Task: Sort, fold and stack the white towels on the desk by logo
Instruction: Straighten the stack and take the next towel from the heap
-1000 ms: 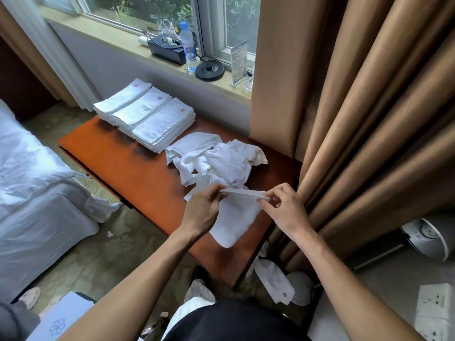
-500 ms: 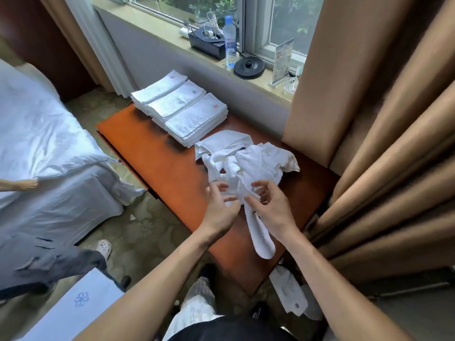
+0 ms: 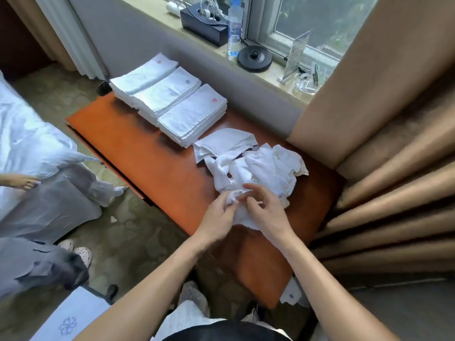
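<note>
Three stacks of folded white towels lie in a row at the far left of the orange desk (image 3: 138,143): a red-logo stack (image 3: 145,75), a blue-logo stack (image 3: 170,94) and another red-logo stack (image 3: 194,114). A heap of loose white towels (image 3: 266,166) sits mid-desk. My left hand (image 3: 219,217) and my right hand (image 3: 266,212) both grip one crumpled white towel (image 3: 242,214) at the heap's near edge, just above the desk. Its logo is hidden.
Brown curtains (image 3: 394,168) hang right of the desk. The windowsill holds a water bottle (image 3: 234,28), a black box (image 3: 204,23) and a kettle base (image 3: 254,59). A towel (image 3: 291,295) lies on the floor. A bed (image 3: 24,148) and another person's legs (image 3: 37,262) are left.
The towel went from stretched flat between both hands to hanging, and is now bunched between them against the heap. The view swung right and came closer.
</note>
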Motion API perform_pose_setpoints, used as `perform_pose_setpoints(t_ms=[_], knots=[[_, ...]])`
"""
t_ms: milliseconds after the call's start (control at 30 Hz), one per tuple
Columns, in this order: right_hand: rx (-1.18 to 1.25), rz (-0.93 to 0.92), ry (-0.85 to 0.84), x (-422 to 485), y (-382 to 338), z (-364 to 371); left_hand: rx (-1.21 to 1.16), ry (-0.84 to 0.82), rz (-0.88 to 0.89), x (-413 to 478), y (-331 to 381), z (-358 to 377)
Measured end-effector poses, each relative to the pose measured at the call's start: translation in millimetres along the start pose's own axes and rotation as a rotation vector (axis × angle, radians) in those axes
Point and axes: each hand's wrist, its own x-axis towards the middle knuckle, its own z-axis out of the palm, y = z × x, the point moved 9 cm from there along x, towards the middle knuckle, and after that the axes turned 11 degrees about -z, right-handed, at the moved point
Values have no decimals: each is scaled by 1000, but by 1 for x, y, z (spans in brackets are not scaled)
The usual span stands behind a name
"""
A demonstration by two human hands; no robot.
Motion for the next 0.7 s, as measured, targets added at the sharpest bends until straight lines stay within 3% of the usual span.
perform_pose_setpoints(t_ms=[133, 333, 467, 700], knots=[[-268, 31, -32, 21, 6, 29, 18, -53, -7, 16, -5, -44], [-223, 159, -237, 31, 19, 74, 61, -201, 6, 36, -1, -91], [-184, 172, -170, 36, 13, 83, 57, -194, 35, 47, 8, -118], [-81, 19, -88, 40, -7, 79, 45, -111, 41, 52, 16, -142]])
